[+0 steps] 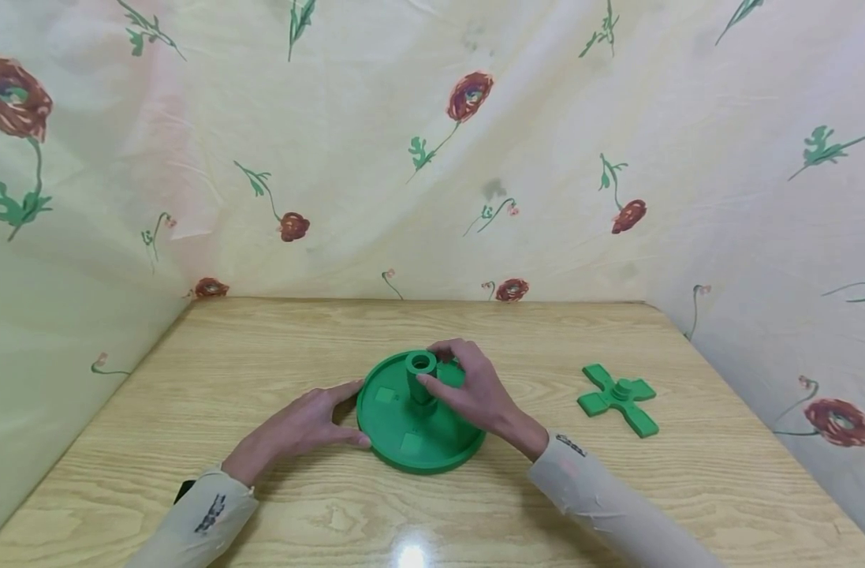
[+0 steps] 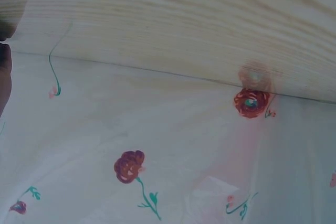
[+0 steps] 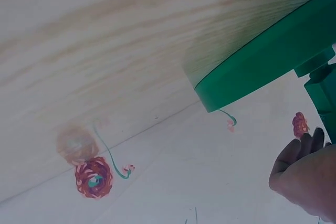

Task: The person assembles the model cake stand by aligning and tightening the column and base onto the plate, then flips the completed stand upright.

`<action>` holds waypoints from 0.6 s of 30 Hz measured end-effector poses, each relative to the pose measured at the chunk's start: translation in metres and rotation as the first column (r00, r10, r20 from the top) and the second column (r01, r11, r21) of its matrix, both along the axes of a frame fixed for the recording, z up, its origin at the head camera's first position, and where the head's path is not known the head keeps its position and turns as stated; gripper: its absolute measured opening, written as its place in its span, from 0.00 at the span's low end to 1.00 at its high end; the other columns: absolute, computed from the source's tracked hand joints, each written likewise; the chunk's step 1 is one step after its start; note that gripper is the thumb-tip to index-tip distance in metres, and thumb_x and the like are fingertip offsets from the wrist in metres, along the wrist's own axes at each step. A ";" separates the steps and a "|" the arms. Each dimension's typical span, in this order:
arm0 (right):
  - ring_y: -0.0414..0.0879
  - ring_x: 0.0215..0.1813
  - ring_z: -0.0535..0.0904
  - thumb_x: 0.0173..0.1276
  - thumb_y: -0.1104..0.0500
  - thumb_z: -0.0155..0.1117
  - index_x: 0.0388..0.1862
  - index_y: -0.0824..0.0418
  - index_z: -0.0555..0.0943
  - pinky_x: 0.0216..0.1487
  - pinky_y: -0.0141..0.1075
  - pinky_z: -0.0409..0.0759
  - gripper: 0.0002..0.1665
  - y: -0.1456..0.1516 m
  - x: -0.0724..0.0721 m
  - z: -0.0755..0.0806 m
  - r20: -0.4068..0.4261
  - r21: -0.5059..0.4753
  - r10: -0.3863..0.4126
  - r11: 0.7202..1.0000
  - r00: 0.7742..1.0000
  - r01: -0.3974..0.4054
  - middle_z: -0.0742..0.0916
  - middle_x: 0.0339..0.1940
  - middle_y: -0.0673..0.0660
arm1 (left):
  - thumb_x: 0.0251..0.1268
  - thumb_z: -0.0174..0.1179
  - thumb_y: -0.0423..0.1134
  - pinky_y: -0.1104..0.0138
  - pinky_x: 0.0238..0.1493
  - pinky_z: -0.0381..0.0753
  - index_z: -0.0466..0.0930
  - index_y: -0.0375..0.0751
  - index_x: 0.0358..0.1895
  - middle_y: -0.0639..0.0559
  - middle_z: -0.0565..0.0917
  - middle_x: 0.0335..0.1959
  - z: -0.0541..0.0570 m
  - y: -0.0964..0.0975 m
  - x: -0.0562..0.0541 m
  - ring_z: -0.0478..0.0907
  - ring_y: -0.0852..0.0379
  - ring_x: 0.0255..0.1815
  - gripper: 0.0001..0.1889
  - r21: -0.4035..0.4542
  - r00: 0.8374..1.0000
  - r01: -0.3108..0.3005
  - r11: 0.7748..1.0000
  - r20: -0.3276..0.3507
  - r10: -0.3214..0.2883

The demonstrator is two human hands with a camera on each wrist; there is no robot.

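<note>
A round green tray-like base (image 1: pixel 385 430) with a raised rim lies on the table in the head view. From its middle rises a green hollow post (image 1: pixel 421 364), upright and ringed at the top. My right hand (image 1: pixel 475 386) grips this post, thumb on the near side and fingers curled behind it; part of the post is hidden by the hand. At the base's left rim my left hand (image 1: pixel 307 426) rests with thumb and fingers spread against the edge. In the right wrist view, the base's side (image 3: pixel 262 53) and my right hand (image 3: pixel 307 174) show.
To the right lies a green cross-shaped piece (image 1: pixel 620 398) with a round stub at its centre. The wooden table (image 1: pixel 276 339) ends at a flower-patterned cloth (image 1: pixel 361 158) that hangs behind and on both sides.
</note>
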State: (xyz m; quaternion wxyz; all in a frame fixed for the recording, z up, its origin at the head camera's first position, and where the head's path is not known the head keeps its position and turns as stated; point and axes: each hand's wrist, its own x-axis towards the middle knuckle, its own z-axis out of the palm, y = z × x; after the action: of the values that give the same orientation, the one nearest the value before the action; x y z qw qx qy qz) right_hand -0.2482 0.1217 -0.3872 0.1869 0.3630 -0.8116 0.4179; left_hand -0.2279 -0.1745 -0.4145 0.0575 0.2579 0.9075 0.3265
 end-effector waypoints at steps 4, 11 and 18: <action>0.58 0.56 0.79 0.68 0.63 0.73 0.63 0.71 0.78 0.55 0.61 0.80 0.27 0.000 -0.001 0.000 0.009 0.015 0.009 1.000 1.000 -0.010 0.85 0.55 0.62 | 0.57 0.75 0.61 0.45 0.72 0.68 0.65 0.30 0.77 0.37 0.71 0.74 0.000 0.000 0.000 0.67 0.41 0.75 0.53 -0.004 1.000 -0.001 1.000 0.000 0.001; 0.54 0.53 0.79 0.70 0.65 0.71 0.61 0.70 0.79 0.51 0.58 0.81 0.23 -0.001 -0.001 0.001 -0.001 0.039 0.021 0.999 1.000 -0.021 0.85 0.52 0.61 | 0.57 0.75 0.61 0.46 0.72 0.69 0.65 0.29 0.77 0.37 0.71 0.74 0.000 0.000 0.000 0.67 0.40 0.75 0.53 -0.002 1.000 0.002 1.000 -0.001 -0.002; 0.55 0.52 0.79 0.69 0.61 0.74 0.63 0.70 0.76 0.49 0.57 0.82 0.28 -0.001 -0.001 0.002 0.076 0.030 -0.025 0.999 0.997 0.023 0.84 0.51 0.61 | 0.57 0.75 0.61 0.45 0.72 0.68 0.64 0.29 0.77 0.37 0.71 0.74 0.000 0.000 0.000 0.67 0.40 0.75 0.53 -0.006 1.000 -0.002 1.000 -0.001 0.002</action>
State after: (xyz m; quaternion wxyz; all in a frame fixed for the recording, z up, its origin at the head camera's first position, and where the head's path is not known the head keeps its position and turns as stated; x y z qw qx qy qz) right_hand -0.2490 0.1203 -0.3857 0.1555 0.3397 -0.8284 0.4174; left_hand -0.2279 -0.1747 -0.4145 0.0575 0.2570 0.9088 0.3235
